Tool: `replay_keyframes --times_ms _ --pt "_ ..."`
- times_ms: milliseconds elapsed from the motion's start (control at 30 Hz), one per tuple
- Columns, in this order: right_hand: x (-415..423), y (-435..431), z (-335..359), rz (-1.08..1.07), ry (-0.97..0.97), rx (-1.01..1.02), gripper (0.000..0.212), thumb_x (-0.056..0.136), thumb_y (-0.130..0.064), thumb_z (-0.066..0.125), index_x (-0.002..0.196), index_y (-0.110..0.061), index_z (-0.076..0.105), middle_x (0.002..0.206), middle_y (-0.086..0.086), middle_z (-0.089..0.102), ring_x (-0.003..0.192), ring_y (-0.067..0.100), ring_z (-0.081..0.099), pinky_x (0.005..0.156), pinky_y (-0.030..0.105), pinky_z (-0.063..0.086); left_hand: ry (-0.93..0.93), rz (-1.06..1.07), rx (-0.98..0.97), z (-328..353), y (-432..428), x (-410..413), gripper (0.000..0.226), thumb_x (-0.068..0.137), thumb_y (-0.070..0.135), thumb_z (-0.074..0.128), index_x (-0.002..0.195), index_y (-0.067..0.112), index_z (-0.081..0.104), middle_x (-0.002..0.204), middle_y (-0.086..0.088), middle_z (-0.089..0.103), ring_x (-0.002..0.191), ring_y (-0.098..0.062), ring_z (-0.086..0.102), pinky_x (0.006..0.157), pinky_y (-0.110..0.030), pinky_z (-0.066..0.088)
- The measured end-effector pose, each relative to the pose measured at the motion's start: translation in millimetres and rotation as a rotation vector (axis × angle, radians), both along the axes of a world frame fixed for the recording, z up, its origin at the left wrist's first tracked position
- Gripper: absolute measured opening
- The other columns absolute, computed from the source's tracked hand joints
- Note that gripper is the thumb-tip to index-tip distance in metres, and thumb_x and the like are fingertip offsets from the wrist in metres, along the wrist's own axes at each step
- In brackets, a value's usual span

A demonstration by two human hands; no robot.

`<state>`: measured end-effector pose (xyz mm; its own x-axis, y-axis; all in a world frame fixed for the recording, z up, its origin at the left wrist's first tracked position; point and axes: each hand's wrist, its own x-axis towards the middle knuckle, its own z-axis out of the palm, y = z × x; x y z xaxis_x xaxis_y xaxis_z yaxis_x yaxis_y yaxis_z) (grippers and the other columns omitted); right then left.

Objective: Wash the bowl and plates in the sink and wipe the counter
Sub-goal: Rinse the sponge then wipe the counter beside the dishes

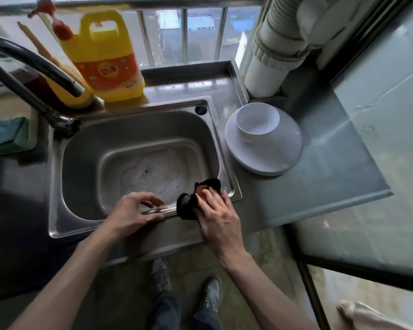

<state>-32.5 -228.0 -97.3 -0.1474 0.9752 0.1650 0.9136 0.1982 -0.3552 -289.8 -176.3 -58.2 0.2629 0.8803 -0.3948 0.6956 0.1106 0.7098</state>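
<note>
Left hand (pixel 131 213) rests relaxed and empty on the sink (pixel 65 231) rim, while right hand (pixel 218 217), seemingly flat on the cloth (pixel 185 206), is nearer the bench (pixel 308 186) lying rightward.

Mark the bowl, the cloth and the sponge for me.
bowl (pixel 256 123), head view, on its white inner wall.
cloth (pixel 186 207), head view, on its black left fold.
sponge (pixel 7 134), head view, on its dark top face.
</note>
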Motion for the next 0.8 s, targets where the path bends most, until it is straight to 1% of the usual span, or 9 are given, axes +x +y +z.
replay_keyframes --times_ms 67,133,300,367,433,500,600,733,800 --pt "28.6 -2.2 -0.4 -0.097 -0.060 -0.008 0.042 0.103 -0.038 0.053 0.138 -0.019 0.067 0.146 0.005 0.062 0.141 0.018 0.052 0.124 0.045 0.030 -0.031 -0.009 0.010 -1.4 3.0 12.3 0.019 0.083 0.027 0.086 0.098 0.035 0.077 0.094 0.019 0.075 0.091 0.004 0.069 0.092 -0.033 0.055" --pt "36.7 -2.6 -1.4 -0.132 -0.094 -0.009 0.045 0.104 -0.038 0.049 0.141 -0.016 0.065 0.148 0.005 0.059 0.145 0.019 0.047 0.125 0.047 0.029 -0.041 -0.005 0.047 -5.2 1.4 21.8 0.016 0.087 0.026 0.081 0.098 0.036 0.076 0.092 0.020 0.075 0.090 0.002 0.070 0.089 -0.033 0.057" --pt "20.0 31.9 -0.5 -0.175 -0.101 -0.010 0.050 0.098 -0.032 0.047 0.141 -0.015 0.064 0.150 0.007 0.058 0.147 0.022 0.046 0.124 0.043 0.023 -0.099 -0.031 0.065 -16.9 -0.7 19.7 0.026 0.088 0.023 0.080 0.099 0.045 0.073 0.094 0.025 0.074 0.090 0.001 0.070 0.085 -0.033 0.058" --pt "17.8 61.4 -3.0 -0.118 -0.158 -0.022 0.049 0.096 -0.025 0.054 0.142 -0.014 0.063 0.152 0.008 0.055 0.148 0.022 0.043 0.125 0.042 0.021 -0.095 -0.034 0.078 -17.3 5.7 11.8 0.025 0.089 0.020 0.079 0.097 0.044 0.075 0.095 0.026 0.073 0.091 0.001 0.070 0.086 -0.029 0.057" --pt "13.6 89.6 -6.0 -0.072 -0.221 -0.052 0.056 0.090 -0.009 0.064 0.145 -0.010 0.059 0.155 0.010 0.051 0.149 0.022 0.042 0.126 0.043 0.020 -0.089 -0.011 0.098 -17.9 13.2 2.7 0.027 0.089 0.017 0.079 0.096 0.043 0.076 0.095 0.027 0.073 0.091 0.002 0.070 0.086 -0.025 0.055" --pt "7.7 114.0 -7.5 -0.048 -0.306 -0.057 0.062 0.085 0.005 0.056 0.146 -0.005 0.057 0.155 0.011 0.052 0.146 0.023 0.046 0.128 0.044 0.024 -0.081 0.006 0.134 -18.3 21.5 -6.7 0.033 0.089 0.014 0.078 0.094 0.046 0.074 0.096 0.030 0.073 0.090 0.004 0.070 0.083 -0.022 0.055" --pt "0.4 150.9 -11.2 -0.048 -0.381 -0.035 0.068 0.083 0.016 0.048 0.149 0.001 0.051 0.156 0.013 0.050 0.145 0.027 0.047 0.127 0.045 0.025 -0.079 0.011 0.162 -18.1 32.5 -25.8 0.033 0.088 0.014 0.079 0.094 0.046 0.075 0.097 0.031 0.072 0.090 0.005 0.069 0.080 -0.018 0.054" --pt "-11.0 205.2 -8.5 -0.055 -0.369 -0.060 0.075 0.084 0.016 0.034 0.157 0.000 0.036 0.163 0.016 0.038 0.151 0.033 0.038 0.127 0.048 0.025 -0.065 0.027 0.185 -18.5 43.8 -55.7 0.036 0.085 0.008 0.081 0.097 0.043 0.077 0.098 0.032 0.072 0.090 0.005 0.069 0.079 -0.011 0.050" --pt "-15.1 233.6 -1.1 -0.051 -0.333 -0.090 0.078 0.085 0.016 0.033 0.161 -0.001 0.025 0.168 0.016 0.028 0.155 0.033 0.028 0.128 0.045 0.020 -0.050 0.011 0.193 -22.4 50.0 -63.9 0.040 0.084 0.005 0.081 0.098 0.043 0.076 0.099 0.032 0.071 0.091 0.007 0.068 0.080 -0.008 0.048"
